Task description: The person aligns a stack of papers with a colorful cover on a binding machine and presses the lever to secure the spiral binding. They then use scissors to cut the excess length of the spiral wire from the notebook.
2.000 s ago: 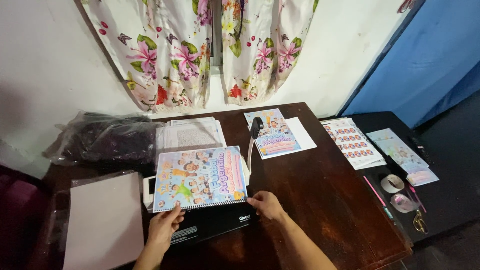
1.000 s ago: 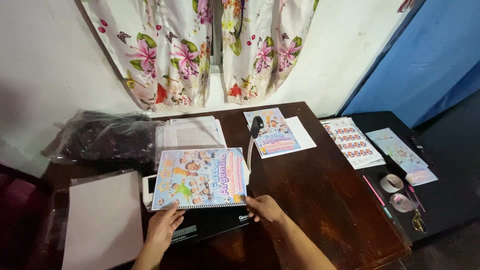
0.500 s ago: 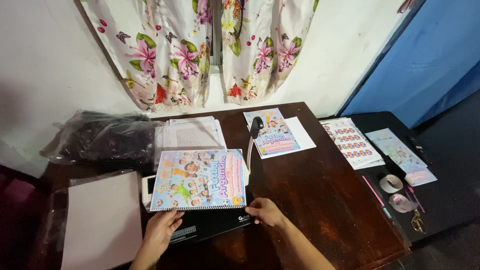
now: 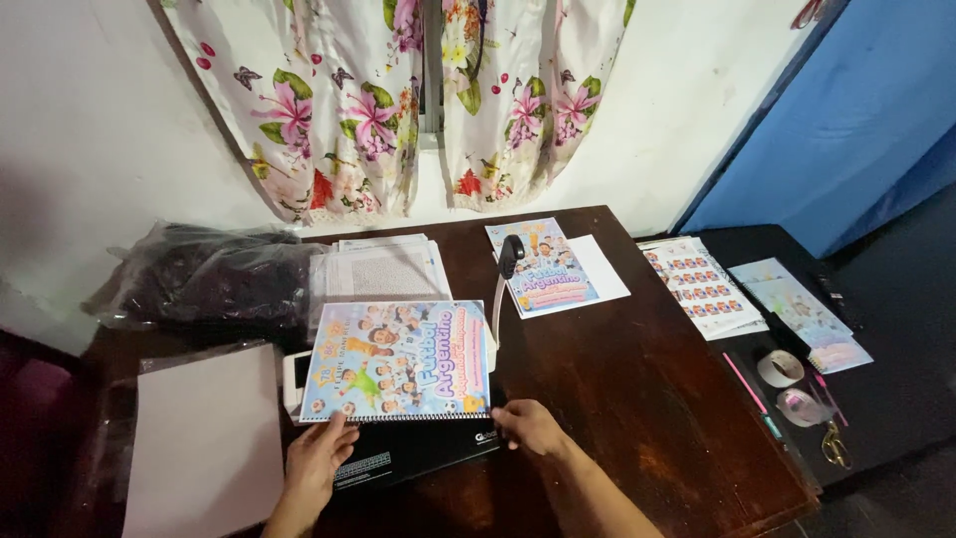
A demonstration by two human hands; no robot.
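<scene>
A colourful cartoon-covered spiral booklet (image 4: 398,361) lies on a black binding machine (image 4: 423,450) at the front of the dark wooden table (image 4: 637,399). My left hand (image 4: 317,460) rests at the booklet's lower left corner, fingers on its bound edge. My right hand (image 4: 530,426) presses on the machine's right front corner, just right of the booklet. The machine's white lever with a black knob (image 4: 508,261) stands up behind the booklet.
A stack of printed pages (image 4: 378,267) and a dark plastic bag (image 4: 204,279) sit behind. A blank pinkish sheet (image 4: 204,443) lies left. A second colourful cover (image 4: 550,267), sticker sheets (image 4: 702,284), tape rolls (image 4: 782,369) and scissors (image 4: 832,443) lie right.
My right hand has slid a little down and right along the machine's front edge. The booklet has shifted slightly left. My left hand stays at its lower left corner.
</scene>
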